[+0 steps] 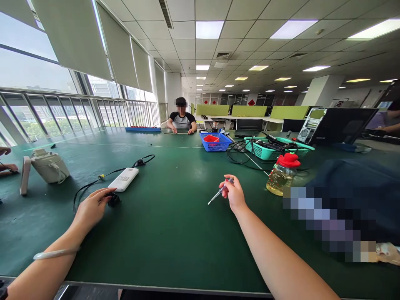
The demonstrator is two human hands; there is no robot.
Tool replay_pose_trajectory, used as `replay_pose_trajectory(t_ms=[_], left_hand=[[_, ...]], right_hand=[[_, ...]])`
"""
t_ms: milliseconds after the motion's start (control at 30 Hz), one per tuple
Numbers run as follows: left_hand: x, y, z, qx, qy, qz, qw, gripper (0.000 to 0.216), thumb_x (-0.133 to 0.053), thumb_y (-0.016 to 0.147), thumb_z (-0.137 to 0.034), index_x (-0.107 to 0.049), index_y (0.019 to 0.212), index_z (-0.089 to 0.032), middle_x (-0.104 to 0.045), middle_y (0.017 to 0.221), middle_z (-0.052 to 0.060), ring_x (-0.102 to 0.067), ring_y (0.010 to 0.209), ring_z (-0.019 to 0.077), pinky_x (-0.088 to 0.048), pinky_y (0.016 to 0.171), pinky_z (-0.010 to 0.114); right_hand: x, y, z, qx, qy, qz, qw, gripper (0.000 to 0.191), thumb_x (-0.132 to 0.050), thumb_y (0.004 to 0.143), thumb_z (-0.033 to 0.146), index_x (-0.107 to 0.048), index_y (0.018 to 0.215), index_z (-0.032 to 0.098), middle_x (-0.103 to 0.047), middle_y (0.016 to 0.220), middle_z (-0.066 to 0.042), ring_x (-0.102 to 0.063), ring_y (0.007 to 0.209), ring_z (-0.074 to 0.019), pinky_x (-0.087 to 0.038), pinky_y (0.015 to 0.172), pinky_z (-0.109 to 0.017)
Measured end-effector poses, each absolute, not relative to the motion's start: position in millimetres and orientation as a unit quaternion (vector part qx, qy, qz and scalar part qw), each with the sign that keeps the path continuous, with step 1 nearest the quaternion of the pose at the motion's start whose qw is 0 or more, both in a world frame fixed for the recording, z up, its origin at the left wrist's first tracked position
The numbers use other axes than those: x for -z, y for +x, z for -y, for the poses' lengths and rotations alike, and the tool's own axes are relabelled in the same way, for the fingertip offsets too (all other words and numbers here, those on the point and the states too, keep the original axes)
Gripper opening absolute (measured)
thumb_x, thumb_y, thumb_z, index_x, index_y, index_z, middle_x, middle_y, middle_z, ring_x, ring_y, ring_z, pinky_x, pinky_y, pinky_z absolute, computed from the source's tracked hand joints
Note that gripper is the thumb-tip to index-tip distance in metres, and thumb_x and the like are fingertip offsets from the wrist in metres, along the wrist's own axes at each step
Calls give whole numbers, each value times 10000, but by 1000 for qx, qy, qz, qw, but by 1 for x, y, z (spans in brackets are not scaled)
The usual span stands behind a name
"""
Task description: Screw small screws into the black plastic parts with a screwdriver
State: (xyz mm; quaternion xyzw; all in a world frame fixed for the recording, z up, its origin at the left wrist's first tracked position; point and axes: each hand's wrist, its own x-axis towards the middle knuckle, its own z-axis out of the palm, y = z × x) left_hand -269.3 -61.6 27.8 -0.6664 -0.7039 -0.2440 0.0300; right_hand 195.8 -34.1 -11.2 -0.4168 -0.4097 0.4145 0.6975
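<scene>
Two hands: right hand (235, 195) grips screwdriver (218, 193), left hand (92, 207) touches plug (113, 200).

No legible text anywhere. White power strip (123, 179), 10 o'clock from table centre: grey label patch, unreadable. Oil bottle (283, 174), 2 o'clock: no readable label. Red wall decorations (251, 102), 12 o'clock: too small.

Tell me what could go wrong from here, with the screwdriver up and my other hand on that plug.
The right hand holds the screwdriver in a light fingertip pinch above the table; it might slip. The left hand touches the black plug, whose cord loops close by and could snag. The oil bottle could be knocked over.
</scene>
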Motion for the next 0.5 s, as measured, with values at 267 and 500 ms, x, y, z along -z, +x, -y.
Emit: replay_pose_trajectory(t_ms=[267,500], left_hand=[[-17,-280,48,269,-632,726,24,464,-342,918,-330,-602,1276,-190,-708,1083,92,-638,992,241,-481,806,306],[-20,-278,52,210,-632,744,50,493,-245,972,-391,-633,1184,-173,-708,1078,120,-632,992,267,-443,728,303]], right_hand=[[12,196,34,-417,-421,408,695,377,-672,713,453,-496,959,229,-622,597,51,-450,368,-81,-328,361,-199],[12,196,34,-418,-420,411,693,379,-668,707,451,-496,961,229,-622,596,52,-446,368,-81,-324,358,-199]])
